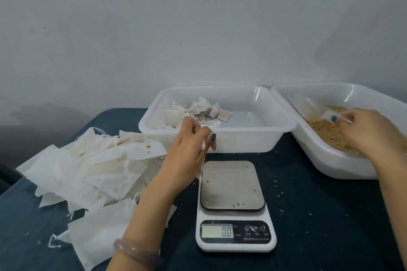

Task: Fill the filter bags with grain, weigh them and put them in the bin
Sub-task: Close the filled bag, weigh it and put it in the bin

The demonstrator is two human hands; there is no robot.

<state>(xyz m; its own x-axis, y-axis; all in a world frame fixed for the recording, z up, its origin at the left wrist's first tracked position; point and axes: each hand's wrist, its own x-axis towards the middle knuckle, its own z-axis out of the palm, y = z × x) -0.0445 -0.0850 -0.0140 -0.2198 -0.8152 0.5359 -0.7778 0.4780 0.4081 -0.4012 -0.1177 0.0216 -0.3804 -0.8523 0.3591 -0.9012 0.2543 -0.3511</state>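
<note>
Head view: empty filter bags (92, 167) heaped left; left hand (187, 149) pinches one bag; scale (233, 204) reads 0.0; filled bags in bin (253, 138); right hand (365, 130) in grain tray (330, 167), grip unclear (blurred). Risk: stray grains skew weighing.

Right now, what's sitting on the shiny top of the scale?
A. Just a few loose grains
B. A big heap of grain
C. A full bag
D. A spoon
A: the scale has only a few stray grains on its metal plate, and its display reads 0.0.
</note>
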